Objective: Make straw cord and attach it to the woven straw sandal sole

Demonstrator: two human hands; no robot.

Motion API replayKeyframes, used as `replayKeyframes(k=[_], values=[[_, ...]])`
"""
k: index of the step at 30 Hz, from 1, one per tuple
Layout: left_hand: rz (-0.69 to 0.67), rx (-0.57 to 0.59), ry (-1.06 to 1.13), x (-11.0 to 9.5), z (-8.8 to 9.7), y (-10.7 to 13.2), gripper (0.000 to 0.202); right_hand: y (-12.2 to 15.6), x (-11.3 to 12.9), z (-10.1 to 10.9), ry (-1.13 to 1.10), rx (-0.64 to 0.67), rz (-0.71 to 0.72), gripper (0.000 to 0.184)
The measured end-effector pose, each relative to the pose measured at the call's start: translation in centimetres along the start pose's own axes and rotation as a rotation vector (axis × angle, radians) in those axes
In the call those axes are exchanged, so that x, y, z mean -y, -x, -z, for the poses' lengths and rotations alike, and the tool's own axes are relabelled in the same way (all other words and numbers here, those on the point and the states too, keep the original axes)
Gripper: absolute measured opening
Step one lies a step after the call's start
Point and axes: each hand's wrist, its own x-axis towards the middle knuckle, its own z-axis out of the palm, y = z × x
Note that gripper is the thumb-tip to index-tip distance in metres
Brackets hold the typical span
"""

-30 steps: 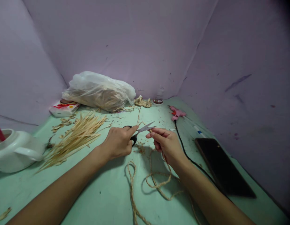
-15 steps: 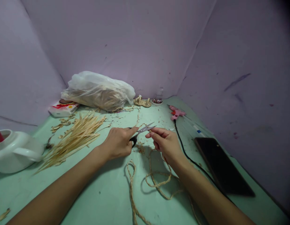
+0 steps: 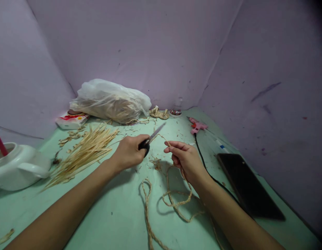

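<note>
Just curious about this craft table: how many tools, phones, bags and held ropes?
Tools: 2, black-handled steel scissors in left hand, pink plastic glue gun.
Phones: 1, flat black phone.
Bags: 1, clear plastic bag.
Held ropes: 1, tan braided rope in right hand.
Total: 5.

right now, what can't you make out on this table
Head view:
- scissors: handles hidden in left hand.
- cord: a stretch hidden under right hand; the rest runs off the bottom edge.
- bag: contents blurred by plastic.
- pot: cut by left edge.
</note>
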Motion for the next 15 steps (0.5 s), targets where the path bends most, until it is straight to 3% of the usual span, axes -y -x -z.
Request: replayKeyframes(k=[3, 6, 10, 15], values=[[0.122, -0.171, 0.213, 0.6, -0.2, -0.4, 0.028, -0.1, -0.1, 0.2, -0.031, 0.055, -0.044, 0.027], [0.221, -0.221, 0.421, 0.7, -0.4, -0.7, 0.034, -0.1, -0.1, 0.2, -0.041, 0.129, -0.089, 0.026], [0.294, -0.202, 0.627, 0.3, -0.4, -0.8, 0.041, 0.2, -0.1, 0.2, -0.011, 0.205, -0.123, 0.019], [0.4, -0.041, 0.804, -0.5, -0.3, -0.9, 0.043, 0.6, 0.0, -0.3, 0.063, 0.259, -0.128, 0.018]])
